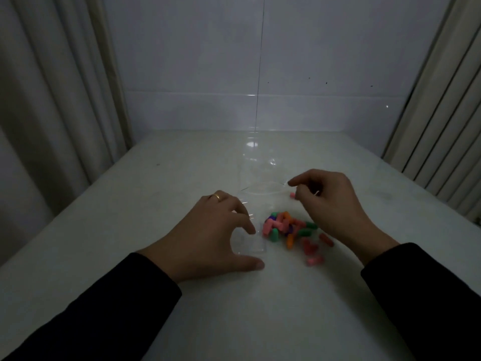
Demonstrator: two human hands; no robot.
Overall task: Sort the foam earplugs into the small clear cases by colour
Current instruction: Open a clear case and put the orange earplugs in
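While the pile of foam earplugs (291, 227) lies on the white table (130, 204) between the hands, the left hand (208, 230) spreads fingers and thumb around a small clear case (250, 242). The right hand (330, 201), fingers curled, pinches the rim of a clear container (263, 194); one pink earplug (292, 195) lies beside it.
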